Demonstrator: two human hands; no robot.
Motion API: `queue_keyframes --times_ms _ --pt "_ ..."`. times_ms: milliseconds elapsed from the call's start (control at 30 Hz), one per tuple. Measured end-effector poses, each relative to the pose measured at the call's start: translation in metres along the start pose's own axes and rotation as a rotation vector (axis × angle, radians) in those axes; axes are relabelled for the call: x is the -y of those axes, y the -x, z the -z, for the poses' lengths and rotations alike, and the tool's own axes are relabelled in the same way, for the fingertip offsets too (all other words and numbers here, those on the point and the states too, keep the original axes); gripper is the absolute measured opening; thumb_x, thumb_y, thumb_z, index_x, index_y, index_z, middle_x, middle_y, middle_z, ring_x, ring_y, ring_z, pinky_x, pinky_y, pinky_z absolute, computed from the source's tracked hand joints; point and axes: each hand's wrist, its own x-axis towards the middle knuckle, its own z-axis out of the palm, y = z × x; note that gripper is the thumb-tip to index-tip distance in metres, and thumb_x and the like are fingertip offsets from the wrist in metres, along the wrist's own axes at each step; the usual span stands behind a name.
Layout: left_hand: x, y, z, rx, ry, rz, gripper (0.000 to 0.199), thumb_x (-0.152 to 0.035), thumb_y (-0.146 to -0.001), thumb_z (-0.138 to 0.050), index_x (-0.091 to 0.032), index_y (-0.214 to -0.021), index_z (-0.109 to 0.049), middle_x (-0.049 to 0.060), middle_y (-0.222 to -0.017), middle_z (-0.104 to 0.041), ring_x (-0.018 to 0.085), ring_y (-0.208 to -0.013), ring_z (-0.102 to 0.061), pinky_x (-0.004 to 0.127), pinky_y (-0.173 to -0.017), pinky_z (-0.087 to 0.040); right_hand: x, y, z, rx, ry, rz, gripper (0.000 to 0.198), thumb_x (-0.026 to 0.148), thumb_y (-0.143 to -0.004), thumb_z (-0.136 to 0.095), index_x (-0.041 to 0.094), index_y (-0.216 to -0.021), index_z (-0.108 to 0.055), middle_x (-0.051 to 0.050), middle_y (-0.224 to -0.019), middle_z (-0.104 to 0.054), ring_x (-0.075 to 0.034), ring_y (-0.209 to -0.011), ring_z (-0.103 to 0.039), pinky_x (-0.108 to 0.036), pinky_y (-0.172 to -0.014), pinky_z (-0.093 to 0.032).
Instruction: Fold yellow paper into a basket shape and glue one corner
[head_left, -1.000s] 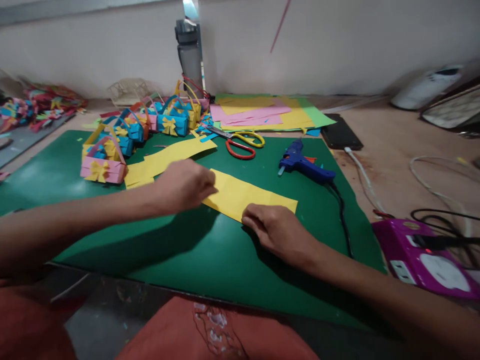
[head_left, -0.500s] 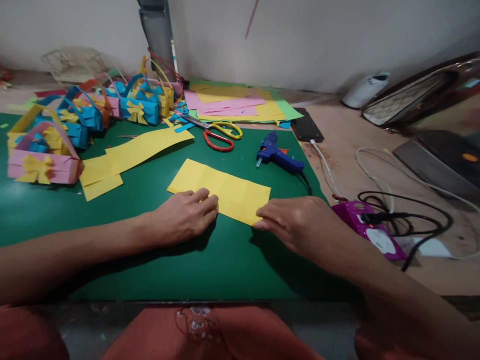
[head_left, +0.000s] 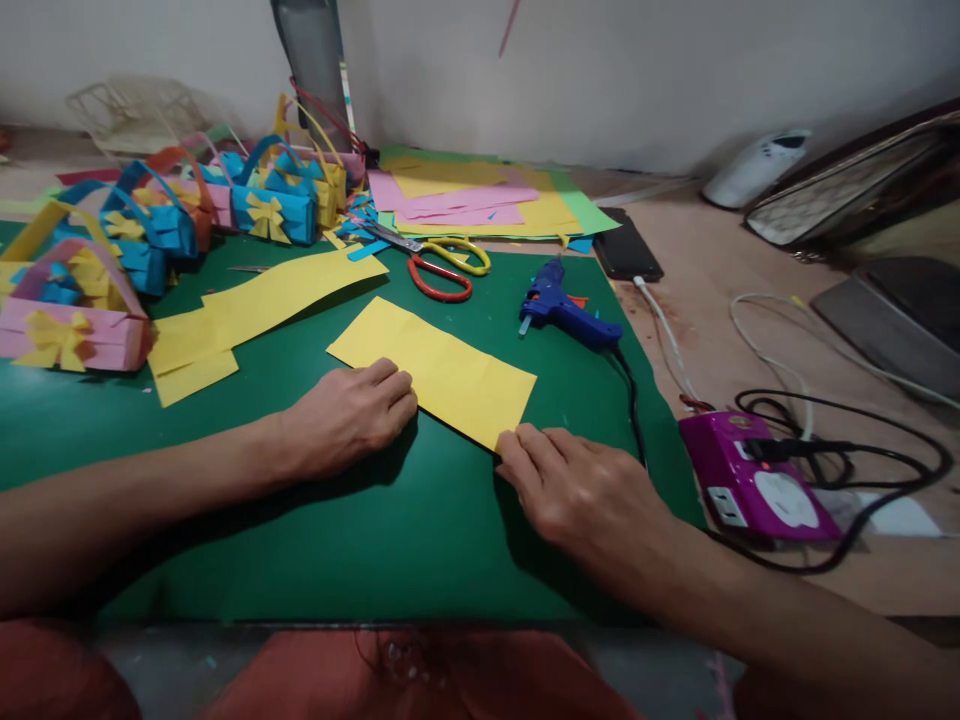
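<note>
A yellow paper strip (head_left: 442, 365) with faint crosswise creases lies at a slant on the green mat (head_left: 337, 560). My left hand (head_left: 352, 415) has its fingers curled on the strip's near long edge, left of the middle. At the near right corner, my right hand (head_left: 577, 490) pinches the paper between thumb and fingers; the thumb is mostly hidden. Beyond the strip lie scissors (head_left: 442, 280) with one red and one yellow handle. A blue glue gun (head_left: 570, 310) rests to the right of them. Another long yellow paper piece (head_left: 277, 300) lies to the left.
Several small paper baskets (head_left: 75, 335) with bows stand at the left. Coloured paper sheets (head_left: 465, 200) are stacked at the back. To the right are a phone (head_left: 630, 245), a purple power box (head_left: 757, 480) with black cable, and a white cylindrical object (head_left: 757, 168).
My right hand has shifted down and slightly left along the strip's right end. The strip slants a little more, and my left hand has slid slightly left. The view has shifted slightly.
</note>
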Motion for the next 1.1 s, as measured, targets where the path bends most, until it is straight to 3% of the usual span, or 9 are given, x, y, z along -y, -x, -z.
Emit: queue_keyframes --times_ms 133,267,567,700,833,1100 --pt "0.003 0.002 -0.001 -0.037 0.009 0.015 0.020 -0.009 -0.088 -0.040 -0.010 -0.087 -0.060 0.011 -0.089 -0.062 0.020 -0.076 -0.054 0.027 -0.053 -0.044 0.005 -0.002 -0.006 -0.037 0.094 0.013 0.026 0.003 -0.080 -0.041 0.005 -0.091 -0.065 -0.011 -0.068 -0.062 -0.019 -0.063 -0.052 -0.031 -0.050 -0.029" --pt "-0.003 0.003 0.002 -0.016 0.024 0.050 0.020 -0.008 -0.088 -0.040 -0.009 -0.089 -0.060 0.012 -0.091 -0.062 0.021 -0.080 -0.054 0.028 -0.058 -0.045 0.006 -0.006 -0.015 -0.118 0.061 0.044 0.026 0.004 -0.081 -0.040 0.006 -0.087 -0.065 -0.010 -0.069 -0.061 -0.019 -0.063 -0.052 -0.031 -0.050 -0.030" --pt "-0.033 0.000 0.006 0.038 0.259 0.126 0.032 -0.038 -0.091 -0.045 -0.017 -0.113 -0.053 0.011 -0.110 -0.053 0.025 -0.090 -0.047 0.038 -0.074 -0.047 0.001 -0.011 -0.023 -0.227 -0.199 0.124 0.026 0.009 -0.088 -0.039 0.011 -0.080 -0.064 -0.008 -0.072 -0.059 -0.017 -0.070 -0.049 -0.031 -0.064 -0.038" --pt "-0.033 0.003 0.004 0.046 0.298 0.138 0.037 -0.043 -0.091 -0.042 -0.019 -0.118 -0.051 0.012 -0.111 -0.051 0.026 -0.091 -0.046 0.041 -0.075 -0.046 -0.003 -0.015 -0.031 -0.271 -0.327 0.113 0.028 0.012 -0.091 -0.037 0.010 -0.090 -0.065 -0.006 -0.071 -0.057 -0.016 -0.067 -0.046 -0.029 -0.061 -0.037" --pt "-0.033 0.005 0.002 0.015 0.339 0.150 0.032 -0.039 -0.091 -0.044 -0.017 -0.113 -0.055 0.012 -0.112 -0.051 0.026 -0.094 -0.046 0.041 -0.078 -0.046 -0.007 -0.020 -0.034 -0.224 -0.435 0.069 0.028 0.015 -0.091 -0.038 0.012 -0.096 -0.065 -0.005 -0.070 -0.055 -0.015 -0.065 -0.043 -0.028 -0.059 -0.035" --pt "-0.032 0.005 0.004 -0.051 0.368 0.121 0.028 -0.031 -0.091 -0.046 -0.012 -0.107 -0.058 0.013 -0.111 -0.054 0.027 -0.098 -0.047 0.041 -0.081 -0.044 -0.007 -0.024 -0.037 -0.166 -0.713 -0.042 0.027 0.012 -0.090 -0.040 0.015 -0.083 -0.066 -0.005 -0.069 -0.053 -0.014 -0.067 -0.044 -0.028 -0.062 -0.034"
